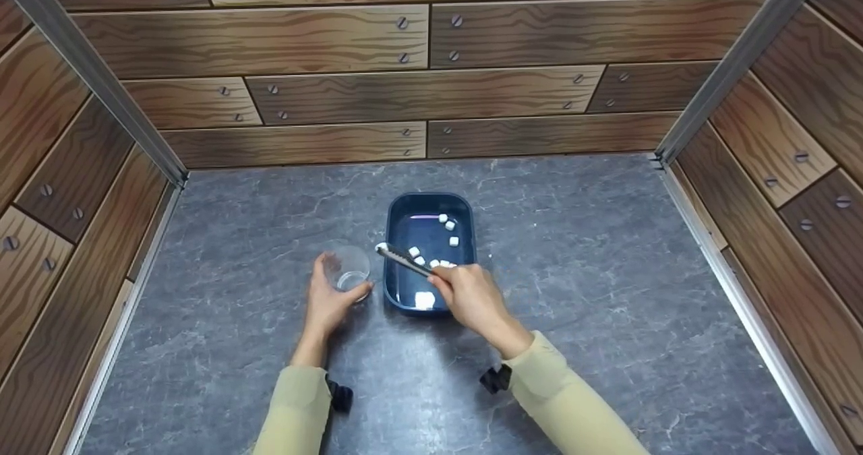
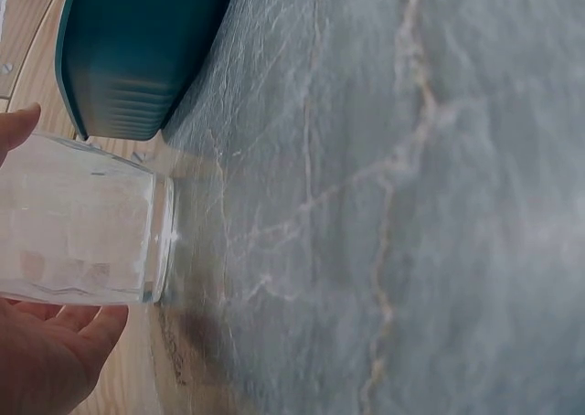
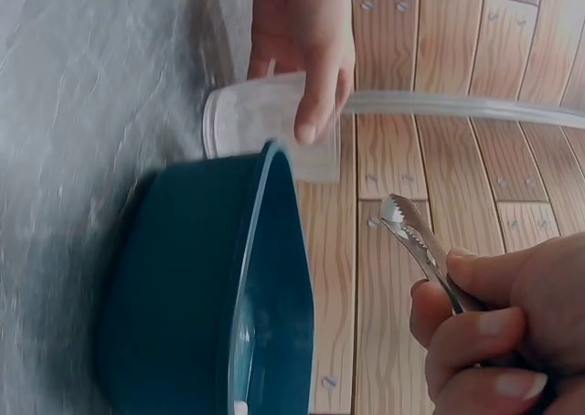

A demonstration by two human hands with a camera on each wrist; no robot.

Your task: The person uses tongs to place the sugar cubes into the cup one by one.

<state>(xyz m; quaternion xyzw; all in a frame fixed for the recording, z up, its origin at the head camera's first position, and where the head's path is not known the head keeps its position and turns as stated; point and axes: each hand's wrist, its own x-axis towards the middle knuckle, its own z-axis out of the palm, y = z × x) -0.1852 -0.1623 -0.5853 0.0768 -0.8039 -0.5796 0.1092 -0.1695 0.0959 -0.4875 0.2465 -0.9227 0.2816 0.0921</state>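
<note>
Right hand (image 1: 475, 296) grips silver metal tongs with toothed tips (image 1: 406, 260), fingers and thumb curled round the handles; one small white cube (image 1: 381, 247) sits in the tips, above the container's left rim. Left hand (image 1: 330, 303) holds a clear plastic cup (image 1: 350, 259) between thumb and fingers, just left of the container; cup looks upright. Other small white cubes (image 1: 414, 251) lie in the deep blue rectangular container with rounded corners (image 1: 431, 203), some on its far right, some around the middle, partly behind the right hand.

Doing it well, my judgement: squeeze steady but light, since the cube looks soft and small; too loose drops it, too hard may dent or pop it out. Tips should stay above the container and cup rims. Steady the cup low, thumb clear of its mouth.

Edges: container's left wall and the cup are close, narrow gap between. Grey marbled tabletop (image 1: 573, 253) has wide open room left of the cup and right of the container; wood-print back wall (image 1: 337, 37) stands beyond the far edge, well clear of both hands.
</note>
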